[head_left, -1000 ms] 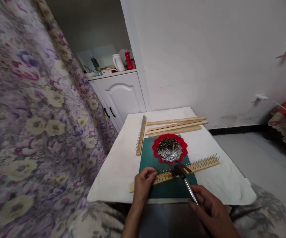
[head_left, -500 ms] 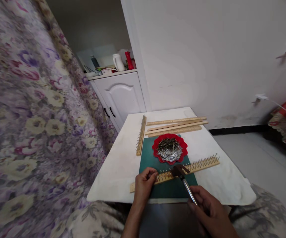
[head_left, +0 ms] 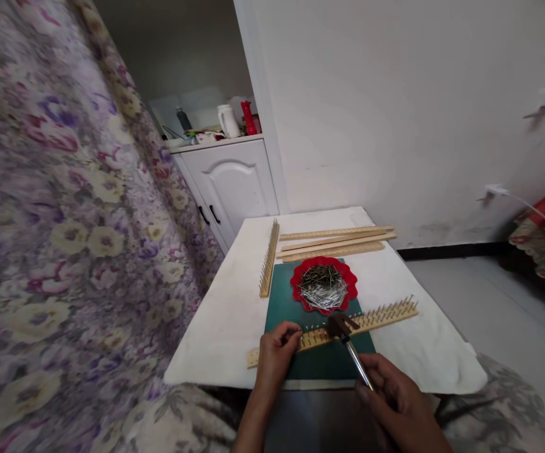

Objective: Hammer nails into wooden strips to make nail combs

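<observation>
Hammer [head_left: 356, 360] gripped in my right hand [head_left: 398, 397], strip [head_left: 314, 338] beyond it, partly behind my left hand [head_left: 276, 351], whose hold I can't tell

Before you on the desk [head_left: 216, 340], a nail-studded strip [head_left: 381, 319] crosses the mat [head_left: 280, 302]. Behind it, the dish [head_left: 296, 280] sits on the mat with nails [head_left: 324, 289] in it; several strips [head_left: 336, 241] lie farther back, another studded strip [head_left: 269, 267] left of the dish.
</observation>
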Demonstrator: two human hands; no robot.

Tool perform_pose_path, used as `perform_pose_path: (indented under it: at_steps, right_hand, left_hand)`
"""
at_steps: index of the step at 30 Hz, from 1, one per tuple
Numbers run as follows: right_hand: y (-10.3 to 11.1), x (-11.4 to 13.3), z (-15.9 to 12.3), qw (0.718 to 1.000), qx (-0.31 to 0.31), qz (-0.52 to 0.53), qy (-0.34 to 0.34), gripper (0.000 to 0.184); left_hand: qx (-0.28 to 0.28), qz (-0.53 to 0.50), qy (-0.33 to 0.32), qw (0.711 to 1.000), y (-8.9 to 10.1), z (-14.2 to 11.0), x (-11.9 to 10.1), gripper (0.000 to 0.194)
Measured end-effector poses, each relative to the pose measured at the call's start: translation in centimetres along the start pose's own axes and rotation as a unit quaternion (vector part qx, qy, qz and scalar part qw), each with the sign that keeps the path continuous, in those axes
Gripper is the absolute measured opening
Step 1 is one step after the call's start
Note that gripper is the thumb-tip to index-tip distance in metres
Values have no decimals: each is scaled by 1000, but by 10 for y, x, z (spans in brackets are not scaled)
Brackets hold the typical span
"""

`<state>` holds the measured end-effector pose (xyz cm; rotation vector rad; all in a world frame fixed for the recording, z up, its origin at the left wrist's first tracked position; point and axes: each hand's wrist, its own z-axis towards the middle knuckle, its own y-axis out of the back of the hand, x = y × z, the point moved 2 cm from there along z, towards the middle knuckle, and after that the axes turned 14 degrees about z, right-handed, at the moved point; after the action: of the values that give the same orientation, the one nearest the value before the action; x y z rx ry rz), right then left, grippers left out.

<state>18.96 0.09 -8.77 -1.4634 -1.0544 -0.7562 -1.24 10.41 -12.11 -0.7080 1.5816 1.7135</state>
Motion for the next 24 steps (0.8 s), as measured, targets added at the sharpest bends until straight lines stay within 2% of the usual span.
perform_pose_path:
  at_steps: [5,9,13,24]
  right_hand:
    - [-10,10,7,998,18,-20,48,25]
    - [-25,15,15,998,37,-46,24,17]
    - [-37,18,22,996,70,-47,41,14]
    - [-42,12,29,988,99,-111,40,12]
  left_hand:
    - [0,13,-16,1000,-1,1,2,14]
    - [9,28,-15,999,-2,1,4,15]
    - [-1,28,-18,999,-3,1,3,15]
    - [-4,24,-29,999,-2,-1,-1,13]
